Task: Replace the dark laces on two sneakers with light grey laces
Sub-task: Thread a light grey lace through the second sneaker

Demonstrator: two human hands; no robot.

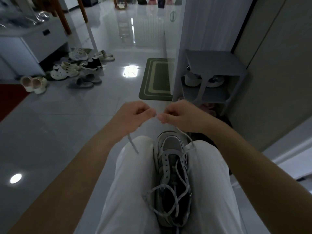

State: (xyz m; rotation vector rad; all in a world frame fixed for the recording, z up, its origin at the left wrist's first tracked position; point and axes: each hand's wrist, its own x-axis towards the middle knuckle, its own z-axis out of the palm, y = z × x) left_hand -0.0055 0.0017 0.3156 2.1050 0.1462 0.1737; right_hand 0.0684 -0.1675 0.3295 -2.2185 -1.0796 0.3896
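The sneaker [171, 144] sits wedged between the person's thighs, toe pointing away, with the light grey lace [168, 195] heaped in loose loops over its tongue and opening. Both hands are raised just beyond the toe. The left hand [135, 115] and the right hand [180, 115] each hold the lace in a narrow pinching grip, fingertips almost touching. One strand dangles free from the left hand over the trousers [131, 183], and another runs from the right hand down to the sneaker's right side. In the dim light it is hard to tell which eyelets are already threaded. The step looks like evening the two ends. To do it well, both strands should be drawn taut together, kept flat and untwisted, and the loose loops cleared before crossing upward.
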